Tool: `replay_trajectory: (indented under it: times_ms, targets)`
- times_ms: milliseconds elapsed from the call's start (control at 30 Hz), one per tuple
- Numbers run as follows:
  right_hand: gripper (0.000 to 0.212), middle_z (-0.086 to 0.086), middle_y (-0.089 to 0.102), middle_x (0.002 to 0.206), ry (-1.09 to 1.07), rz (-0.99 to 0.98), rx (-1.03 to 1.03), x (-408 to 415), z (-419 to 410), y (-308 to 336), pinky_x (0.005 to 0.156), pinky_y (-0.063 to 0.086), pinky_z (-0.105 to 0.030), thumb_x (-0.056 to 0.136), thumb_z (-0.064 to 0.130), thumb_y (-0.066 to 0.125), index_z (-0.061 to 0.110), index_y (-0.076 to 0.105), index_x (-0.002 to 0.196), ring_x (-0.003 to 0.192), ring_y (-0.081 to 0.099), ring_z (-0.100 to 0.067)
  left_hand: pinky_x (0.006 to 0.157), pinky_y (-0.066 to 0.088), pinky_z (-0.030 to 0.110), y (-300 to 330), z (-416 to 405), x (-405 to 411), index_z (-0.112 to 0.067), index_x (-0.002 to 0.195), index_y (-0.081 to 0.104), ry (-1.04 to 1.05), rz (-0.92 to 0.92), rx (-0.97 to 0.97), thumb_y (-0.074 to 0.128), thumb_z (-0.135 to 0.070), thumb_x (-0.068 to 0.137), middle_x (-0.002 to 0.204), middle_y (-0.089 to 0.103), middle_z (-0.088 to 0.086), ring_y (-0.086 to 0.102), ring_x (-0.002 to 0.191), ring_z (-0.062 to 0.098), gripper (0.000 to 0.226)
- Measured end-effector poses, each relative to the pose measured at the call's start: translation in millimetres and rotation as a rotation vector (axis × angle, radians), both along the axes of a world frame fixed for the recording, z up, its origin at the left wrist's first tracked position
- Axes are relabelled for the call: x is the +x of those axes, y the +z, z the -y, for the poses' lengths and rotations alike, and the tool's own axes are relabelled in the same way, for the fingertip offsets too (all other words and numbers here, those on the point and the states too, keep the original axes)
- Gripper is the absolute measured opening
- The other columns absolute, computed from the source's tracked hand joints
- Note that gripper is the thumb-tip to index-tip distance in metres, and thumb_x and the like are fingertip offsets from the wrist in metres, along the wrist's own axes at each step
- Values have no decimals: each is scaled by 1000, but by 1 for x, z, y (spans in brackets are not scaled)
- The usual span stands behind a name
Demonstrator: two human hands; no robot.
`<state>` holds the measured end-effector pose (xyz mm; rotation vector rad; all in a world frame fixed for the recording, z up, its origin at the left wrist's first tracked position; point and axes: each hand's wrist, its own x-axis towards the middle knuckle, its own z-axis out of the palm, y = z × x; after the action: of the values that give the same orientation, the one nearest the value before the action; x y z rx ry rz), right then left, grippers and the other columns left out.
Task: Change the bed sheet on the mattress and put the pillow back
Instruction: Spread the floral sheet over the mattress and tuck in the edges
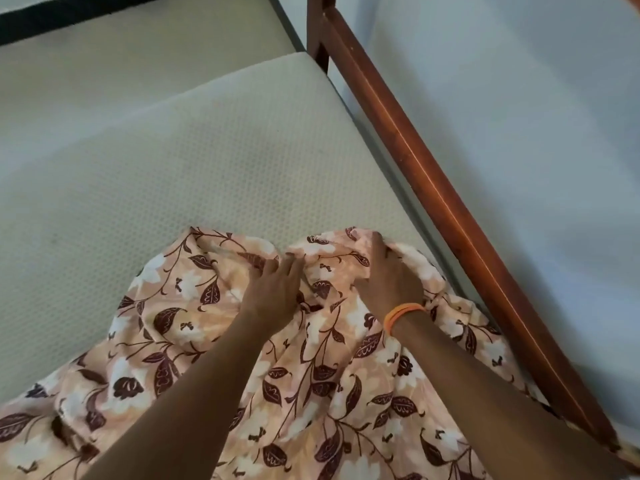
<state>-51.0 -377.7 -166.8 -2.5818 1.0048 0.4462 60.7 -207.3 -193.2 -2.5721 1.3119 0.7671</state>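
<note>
mattress [180, 161], one, bare and pale with a dotted weave, fills the bed. one floral bed sheet [304, 382], peach with dark leaves, lies bunched over its near right part. one brown wooden bed rail [460, 209] runs along the right. two hands: the left hand [273, 292] rests on the sheet, fingers nearly flat; the right hand [391, 275], two orange bands [401, 315] at its wrist, pinches a fold near the sheet's far edge.

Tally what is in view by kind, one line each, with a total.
Hands: 2, left hand and right hand
Floral sheet: 1
Mattress: 1
Wooden bed rail: 1
Orange wristband: 1
Total: 6
</note>
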Motion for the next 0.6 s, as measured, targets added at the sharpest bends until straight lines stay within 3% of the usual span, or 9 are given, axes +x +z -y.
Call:
replay_trajectory:
  times_ms: [67, 133, 167, 233, 300, 367, 433, 500, 600]
  targets:
    - [103, -11, 65, 113, 194, -4, 62, 11, -7, -15, 66, 51, -35, 85, 46, 67, 24, -8, 153, 91, 66, -28, 107, 42, 48, -20, -1, 1, -14, 153, 6, -66, 43, 35, 66, -32, 89, 154, 19, 10, 38, 134, 32, 89]
    - [108, -8, 66, 107, 337, -120, 116, 18, -16, -26, 63, 49, -34, 82, 54, 66, 27, -10, 152, 88, 66, -28, 96, 49, 42, -29, -2, 3, -14, 146, 17, -3, 70, -12, 66, -29, 90, 141, 38, 8, 53, 121, 28, 76]
    - [101, -9, 66, 107, 380, -169, 119, 20, -21, -32, 65, 51, -36, 82, 53, 66, 26, -2, 152, 89, 66, -30, 87, 51, 37, -30, -5, 4, -14, 143, 22, 23, 69, -10, 63, -28, 93, 129, 49, 6, 61, 109, 25, 66]
    - [65, -10, 67, 103, 403, -144, 94, 22, -28, -40, 66, 53, -39, 89, 41, 62, 22, 24, 138, 84, 66, -32, 72, 53, 31, -25, -16, 2, -16, 133, 33, 25, 37, 10, 54, -27, 99, 103, 62, 0, 67, 81, 20, 41]
    - [30, -11, 68, 98, 391, -43, 48, 24, -26, -38, 62, 50, -36, 93, 21, 52, 18, 41, 121, 81, 64, -33, 73, 56, 33, -18, -37, 4, -19, 120, 45, 1, -12, 41, 48, -34, 102, 91, 65, -3, 65, 73, 16, 24]
    - [24, -12, 68, 100, 328, 13, -20, 24, -15, -36, 62, 48, -36, 95, 13, 45, 17, 49, 118, 86, 65, -33, 72, 56, 33, -8, -61, 23, -23, 121, 50, 128, -15, 43, 48, -40, 101, 93, 67, -4, 64, 76, 15, 26]
    - [31, -15, 68, 107, 169, 30, -40, 21, 2, -35, 68, 48, -38, 98, 17, 44, 18, 47, 129, 94, 65, -34, 63, 54, 33, 10, -96, 56, -21, 123, 58, 346, 107, 76, 52, -29, 99, 98, 70, 0, 69, 82, 21, 26]
    - [37, -20, 66, 110, 11, 18, -19, 16, 14, -36, 71, 46, -40, 98, 22, 48, 14, 44, 133, 99, 63, -38, 76, 52, 38, 30, -140, 89, -11, 114, 66, 624, 233, 190, 56, -22, 95, 107, 69, 10, 67, 98, 30, 24]
    - [25, -25, 65, 104, -92, 92, 46, 18, 7, -34, 67, 39, -37, 95, 15, 52, 6, 48, 119, 97, 61, -42, 98, 41, 55, 41, -173, 108, 2, 135, 49, 1050, 271, 320, 61, -24, 92, 136, 49, 29, 49, 124, 47, 52]
